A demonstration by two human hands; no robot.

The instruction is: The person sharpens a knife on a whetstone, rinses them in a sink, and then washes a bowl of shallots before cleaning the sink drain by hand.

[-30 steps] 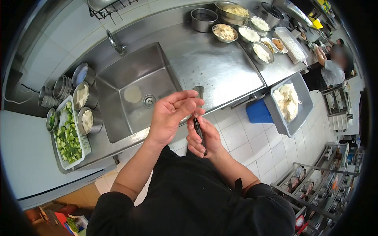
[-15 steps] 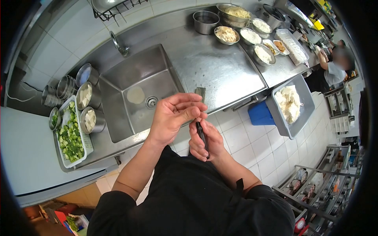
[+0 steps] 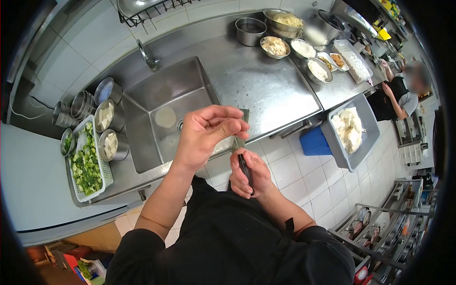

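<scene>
My right hand [image 3: 249,173] grips the black handle of a knife [image 3: 244,166], held upright in front of my black apron. Its narrow steel blade [image 3: 245,114] points up and away, over the front edge of the counter. My left hand [image 3: 206,133] hovers over the blade with thumb and forefinger pinched near the steel; whether they touch it I cannot tell. Behind both hands lies the steel sink [image 3: 156,95] with its drain partly hidden by my left hand.
Left of the sink stand a white basket of broccoli [image 3: 85,164] and steel cups of white cubes [image 3: 110,145]. Several bowls of food [image 3: 274,45] sit at the counter's far end. A grey tub of white dough-like lumps [image 3: 349,128] rests over a blue bin. Another person [image 3: 403,90] works far right.
My left hand has slid slightly up along the blade and my right hand with the knife has dropped a little toward my body. The view has drifted slightly.
</scene>
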